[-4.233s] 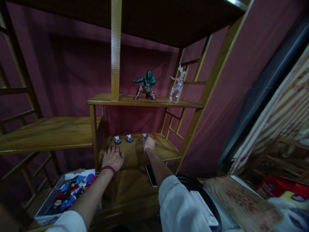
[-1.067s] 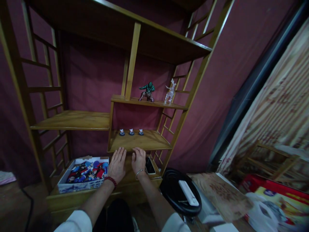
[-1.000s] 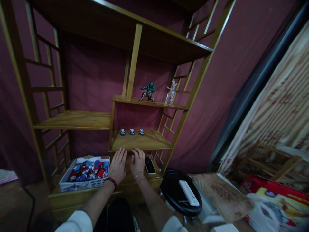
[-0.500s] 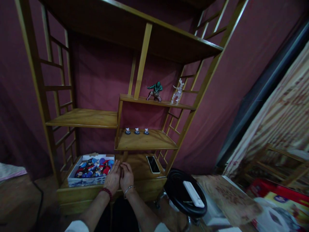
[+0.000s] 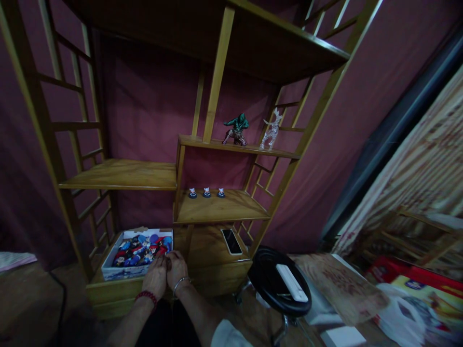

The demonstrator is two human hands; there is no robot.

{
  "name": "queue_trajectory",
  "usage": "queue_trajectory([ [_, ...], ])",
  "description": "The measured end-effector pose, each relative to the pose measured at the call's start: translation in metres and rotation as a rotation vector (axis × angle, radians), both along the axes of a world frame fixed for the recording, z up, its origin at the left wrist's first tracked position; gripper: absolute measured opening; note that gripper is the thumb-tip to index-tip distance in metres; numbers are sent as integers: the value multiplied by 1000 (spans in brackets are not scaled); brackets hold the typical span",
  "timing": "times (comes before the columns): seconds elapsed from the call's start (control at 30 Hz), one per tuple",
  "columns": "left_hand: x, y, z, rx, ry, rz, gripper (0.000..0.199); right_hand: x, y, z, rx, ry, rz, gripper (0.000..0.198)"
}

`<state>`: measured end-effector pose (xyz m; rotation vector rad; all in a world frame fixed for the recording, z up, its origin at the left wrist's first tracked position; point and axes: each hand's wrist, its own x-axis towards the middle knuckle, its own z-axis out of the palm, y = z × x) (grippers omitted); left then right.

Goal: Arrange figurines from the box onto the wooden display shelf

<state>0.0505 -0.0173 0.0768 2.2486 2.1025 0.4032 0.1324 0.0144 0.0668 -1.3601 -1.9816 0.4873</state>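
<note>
My left hand (image 5: 156,275), with a red beaded bracelet, is beside the front right corner of a shallow white box (image 5: 108,273). My right hand (image 5: 177,267), wearing a silver bangle, lies right against it, just right of the box. The fingers of both hands are bent and pressed together at their tips. Whatever may be between them is hidden. Many small blue, red and black figures (image 5: 139,251) fill the box in a jumble. A phone (image 5: 231,241) with a dark screen lies farther right on the same wooden surface.
Three small white-and-dark figurines (image 5: 207,193) stand in a row on a low shelf (image 5: 217,209). Above are a green crouching figure (image 5: 237,129) and a clear deer-like figurine (image 5: 271,129). A black round stool (image 5: 262,277) at right bears a long white box (image 5: 291,282).
Both hands have drawn back and slightly left, from over the wooden surface to the box's front right corner. Their fingers are more bent now. The view has shifted a little.
</note>
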Motion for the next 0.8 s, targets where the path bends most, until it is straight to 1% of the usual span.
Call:
queue_trajectory([
  [0.17,-8,-2,-3,-133,76,63,51,-7,5,-12,11,-123,26,30],
  [0.3,-15,-1,-10,-191,86,65,53,-9,9,-18,-7,-242,58,29],
  [0.43,-20,4,-19,-193,56,78,52,-12,14,-20,-43,-355,135,27],
  [0.57,-26,8,-24,-165,28,55,50,-15,18,-16,-62,-417,151,26],
  [0.67,-33,11,-26,-150,3,37,46,-16,21,-13,-73,-450,165,24],
  [0.8,-42,15,-25,-155,-19,52,43,-18,28,-12,-102,-470,201,23],
])
